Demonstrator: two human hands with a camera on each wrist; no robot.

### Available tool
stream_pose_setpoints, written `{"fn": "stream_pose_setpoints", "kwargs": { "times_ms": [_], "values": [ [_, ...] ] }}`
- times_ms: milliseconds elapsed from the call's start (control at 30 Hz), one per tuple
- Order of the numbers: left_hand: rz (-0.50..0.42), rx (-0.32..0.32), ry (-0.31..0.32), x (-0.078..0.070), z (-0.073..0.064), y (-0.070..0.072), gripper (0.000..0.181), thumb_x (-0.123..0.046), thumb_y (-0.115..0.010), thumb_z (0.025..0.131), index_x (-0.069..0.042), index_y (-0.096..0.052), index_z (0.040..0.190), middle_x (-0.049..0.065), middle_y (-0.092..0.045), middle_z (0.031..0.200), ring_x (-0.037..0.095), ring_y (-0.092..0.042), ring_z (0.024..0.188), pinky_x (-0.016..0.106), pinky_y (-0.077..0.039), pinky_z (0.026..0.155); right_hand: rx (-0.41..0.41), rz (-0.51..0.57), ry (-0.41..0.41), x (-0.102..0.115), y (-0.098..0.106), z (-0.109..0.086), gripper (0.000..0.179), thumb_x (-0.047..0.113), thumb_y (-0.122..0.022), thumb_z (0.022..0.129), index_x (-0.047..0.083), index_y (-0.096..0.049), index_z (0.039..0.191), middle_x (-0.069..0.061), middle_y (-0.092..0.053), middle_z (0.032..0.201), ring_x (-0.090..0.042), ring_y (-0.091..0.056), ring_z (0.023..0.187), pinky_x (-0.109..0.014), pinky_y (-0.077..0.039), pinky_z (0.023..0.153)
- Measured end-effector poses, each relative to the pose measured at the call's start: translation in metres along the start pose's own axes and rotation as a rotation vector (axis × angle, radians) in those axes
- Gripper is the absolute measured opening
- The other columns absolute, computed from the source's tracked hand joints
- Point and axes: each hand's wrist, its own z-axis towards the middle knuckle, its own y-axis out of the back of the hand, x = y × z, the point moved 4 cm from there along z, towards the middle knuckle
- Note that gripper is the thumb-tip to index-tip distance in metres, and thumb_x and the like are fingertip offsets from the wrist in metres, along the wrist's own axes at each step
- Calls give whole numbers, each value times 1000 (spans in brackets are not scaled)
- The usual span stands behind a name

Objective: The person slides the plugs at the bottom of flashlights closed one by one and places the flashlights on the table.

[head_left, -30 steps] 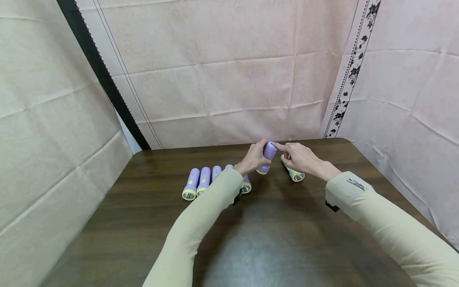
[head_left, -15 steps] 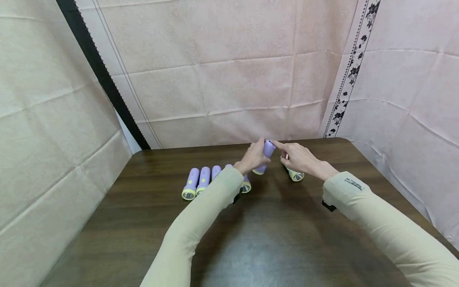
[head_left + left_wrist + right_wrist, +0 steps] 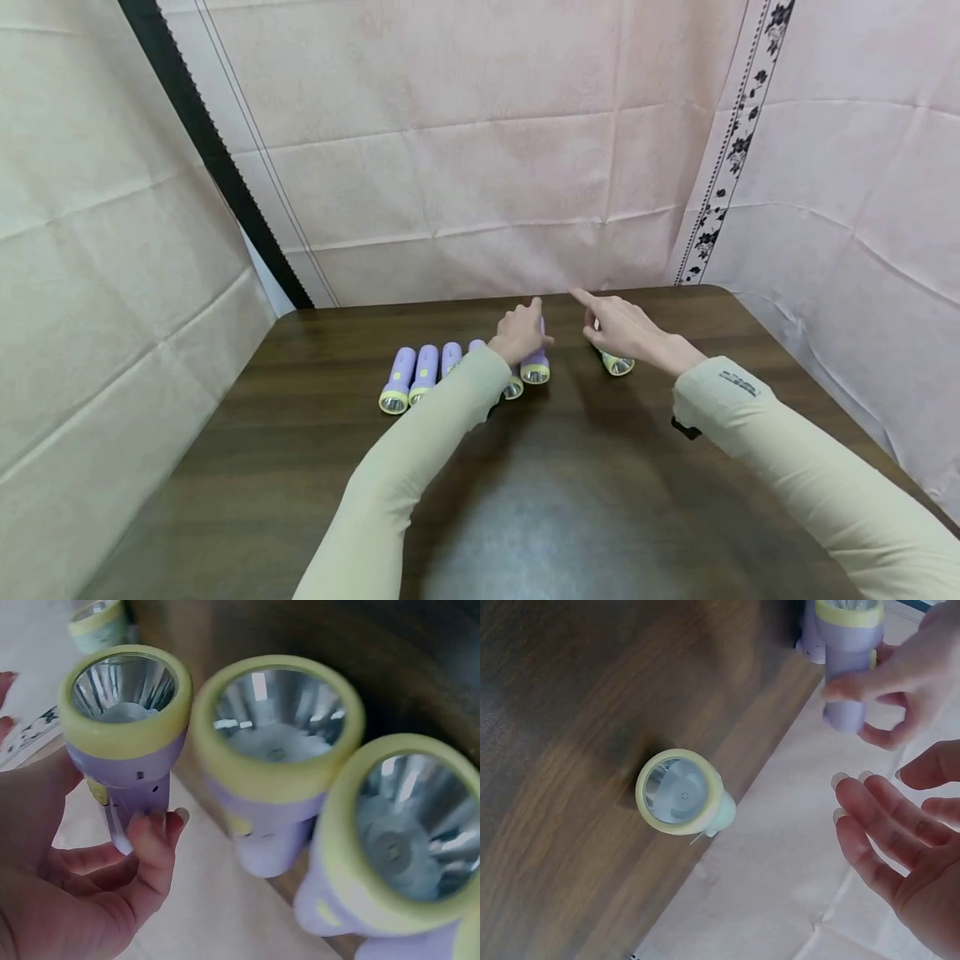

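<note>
My left hand (image 3: 519, 335) holds a purple flashlight (image 3: 535, 367) with a yellow rim at the right end of a row. In the left wrist view the fingers curl round the body of this purple flashlight (image 3: 124, 761), its lens facing the camera. Beside it stands another purple flashlight (image 3: 262, 799), apart from the hand. The right hand (image 3: 626, 325) is to the right, index finger extended, holding nothing. Near that hand lies a pale green flashlight (image 3: 618, 365), partly hidden behind it; the right wrist view shows the green flashlight (image 3: 681, 793) apart from the fingers.
More purple flashlights (image 3: 397, 379) lie side by side to the left, some hidden by the left sleeve (image 3: 420, 450). They rest on a dark wooden table (image 3: 570, 500). Pale cloth (image 3: 450, 167) hangs behind the table's far edge.
My left hand has lowered the purple flashlight and brought it left, from tilted in the air to the row's right end. The right index finger no longer touches it; that hand has barely moved.
</note>
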Motion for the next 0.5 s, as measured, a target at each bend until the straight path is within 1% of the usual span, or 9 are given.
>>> {"fn": "stream_pose_setpoints", "kwargs": {
  "times_ms": [100, 167, 233, 333, 500],
  "values": [
    [43, 2, 7, 4, 2, -11, 55, -38, -73, 83, -10, -47, 123, 11, -64, 108, 28, -67, 94, 39, -55, 75, 16, -6, -6, -2, -3, -1, 62, 6, -56, 84, 8, -42, 144, -1, -68, 84, -17, -59, 73, -37, -47, 63],
    [63, 8, 20, 5, 3, -16, 56, -40, -72, 84, -9, -49, 125, 11, -65, 110, 28, -67, 95, 39, -56, 75, 19, -5, -10, -2, -4, -1, 60, 6, -56, 84, 9, -44, 143, -1, -68, 85, -17, -60, 74, -37, -48, 63],
    [81, 16, 35, 6, 3, -19, 58, -41, -72, 84, -9, -50, 126, 11, -66, 113, 27, -67, 97, 40, -56, 74, 17, -4, -12, -2, -4, -1, 58, 6, -56, 84, 9, -46, 141, -1, -68, 85, -17, -60, 74, -37, -48, 62],
    [122, 30, 55, 6, 5, -22, 56, -44, -71, 84, -9, -52, 124, 10, -66, 115, 26, -68, 99, 39, -56, 75, 8, -6, -13, -4, -2, -1, 56, 7, -56, 84, 9, -48, 140, -1, -68, 85, -16, -60, 74, -36, -48, 62],
    [173, 57, 50, 4, 7, -29, 53, -45, -70, 85, -9, -54, 120, 9, -67, 114, 25, -68, 100, 37, -56, 77, 14, -1, -23, -8, -2, -1, 52, 7, -55, 86, 9, -50, 138, -2, -68, 87, -15, -59, 72, -34, -47, 59]
  ]
}}
